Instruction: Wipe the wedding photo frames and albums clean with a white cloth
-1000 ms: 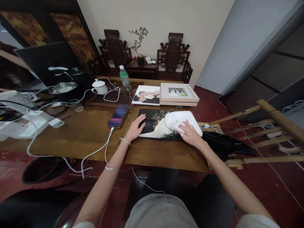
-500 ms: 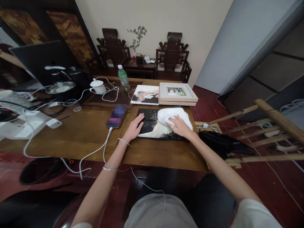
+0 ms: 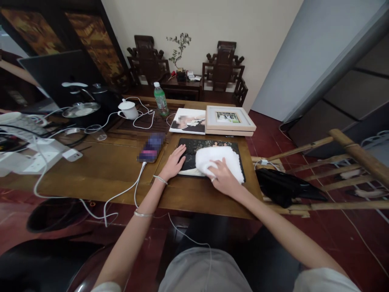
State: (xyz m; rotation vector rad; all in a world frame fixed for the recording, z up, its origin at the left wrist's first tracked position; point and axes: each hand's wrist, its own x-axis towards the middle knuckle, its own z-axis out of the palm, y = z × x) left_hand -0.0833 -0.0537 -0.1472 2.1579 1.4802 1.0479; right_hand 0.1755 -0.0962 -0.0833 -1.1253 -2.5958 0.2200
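Note:
A dark photo panel [image 3: 190, 151] with a white dress shape in its picture lies flat on the wooden table. My left hand [image 3: 175, 161] rests on its left edge, fingers stretched out and holding nothing. Under my right hand [image 3: 224, 178] is a folded white towel [image 3: 212, 156], pressed onto the panel's right half, with some of its fingers bent into the cloth. The towel hides much of the picture.
Behind the panel lie a white photo print [image 3: 188, 121] and stacked picture frames [image 3: 231, 117]. To the left are a charging phone [image 3: 151, 148], a green-labelled bottle [image 3: 161, 99], a lidded white cup [image 3: 127, 109] and a power strip [image 3: 42, 156]. A bamboo rack [image 3: 304, 148] stands right.
My right hand has drawn the towel toward me and slightly left, uncovering the panel's far right part. The left hand stays on the panel's edge.

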